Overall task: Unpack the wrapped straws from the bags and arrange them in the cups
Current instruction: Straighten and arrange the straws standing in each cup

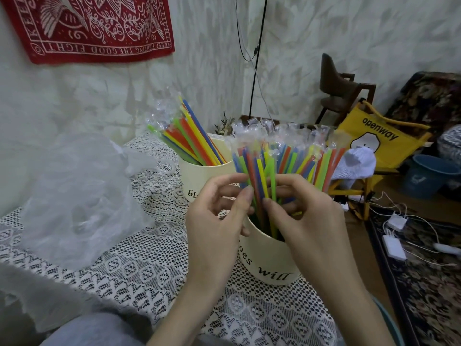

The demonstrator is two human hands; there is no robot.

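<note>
Two cream cups stand on the lace-covered table [139,265]. The near cup [270,260] holds a fanned bundle of wrapped coloured straws [282,156]. My left hand [217,221] and my right hand [306,221] both reach into this bundle just above the cup's rim, fingers curled round the straws and thumbs pressing on them. The far cup [197,176] holds another bunch of wrapped straws [192,136] leaning to the left. A crumpled clear plastic bag [74,196] lies on the table to the left.
A second piece of clear plastic [30,295] sits at the lower left edge. Right of the table are a yellow folding chair [374,141], a blue bucket [429,176], a brown chair [341,88] and chargers with cables [396,236] on a patterned rug.
</note>
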